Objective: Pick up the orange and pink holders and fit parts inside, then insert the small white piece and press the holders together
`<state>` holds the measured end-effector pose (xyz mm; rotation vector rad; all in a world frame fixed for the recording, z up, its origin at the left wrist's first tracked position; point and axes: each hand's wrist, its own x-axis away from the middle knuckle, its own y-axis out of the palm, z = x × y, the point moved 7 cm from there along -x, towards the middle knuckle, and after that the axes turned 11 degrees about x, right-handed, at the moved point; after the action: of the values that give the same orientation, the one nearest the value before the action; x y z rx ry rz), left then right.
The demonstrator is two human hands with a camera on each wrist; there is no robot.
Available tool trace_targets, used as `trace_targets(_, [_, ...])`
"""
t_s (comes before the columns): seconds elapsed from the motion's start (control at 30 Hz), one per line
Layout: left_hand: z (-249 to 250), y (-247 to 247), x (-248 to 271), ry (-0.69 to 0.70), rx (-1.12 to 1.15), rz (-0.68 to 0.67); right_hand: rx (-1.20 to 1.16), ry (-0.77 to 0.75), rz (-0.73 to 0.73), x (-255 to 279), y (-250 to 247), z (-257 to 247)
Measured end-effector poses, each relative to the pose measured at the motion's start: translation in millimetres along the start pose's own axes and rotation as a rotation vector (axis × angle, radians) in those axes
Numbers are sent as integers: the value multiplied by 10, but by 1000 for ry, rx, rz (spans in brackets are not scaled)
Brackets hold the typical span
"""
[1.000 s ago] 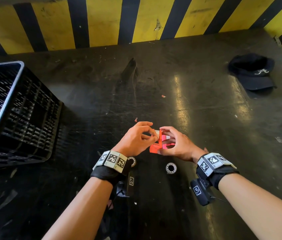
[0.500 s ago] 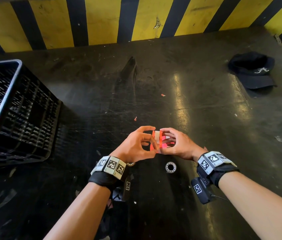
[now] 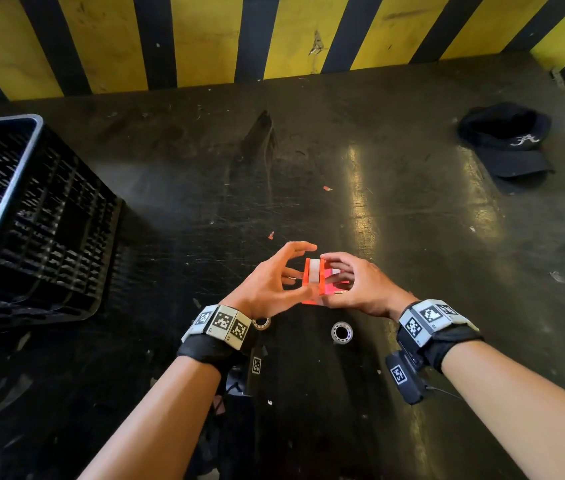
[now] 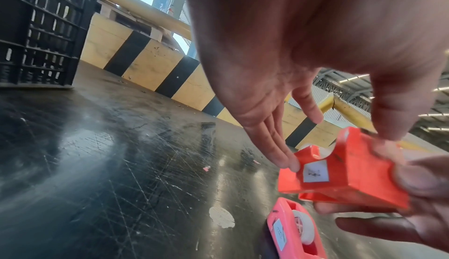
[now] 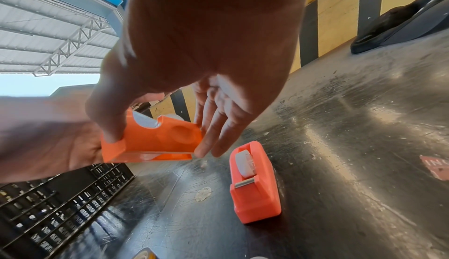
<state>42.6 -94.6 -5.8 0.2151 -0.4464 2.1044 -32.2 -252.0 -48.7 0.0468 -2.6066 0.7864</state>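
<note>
above the dark table [image 3: 395, 237], just in front of you, both your hands hold 1 orange tape dispenser [image 3: 314, 277] clear of the surface. your left hand [image 3: 267, 284] pinches it between thumb and straight fingertips; your right hand [image 3: 360, 289] grips its other side the same way, thumb on the near end. a pink tape dispenser [image 5: 253, 182] stands on the table just beneath. 2 tape rolls [image 3: 341, 331] lie near your wrists, a black crate [image 3: 31, 216] far left, a black cap [image 3: 509, 143] far right.

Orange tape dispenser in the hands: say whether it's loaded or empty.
Loaded: a white tape roll sits in the orange tape dispenser, showing through its cutout in the right wrist view.
</note>
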Motion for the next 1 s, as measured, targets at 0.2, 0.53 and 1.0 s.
trace_targets(0.2, [-118,14,-23,-30,-66,-43,-24,19,-69,-3,35,16])
trace_targets(0.53, [-262,11,-171,-30,-202,-50,103,49,-143,-148,58,-64])
trace_targets(1.0, [-725,17,-569,3,-594,166,867,-32,-6,-722,235,41])
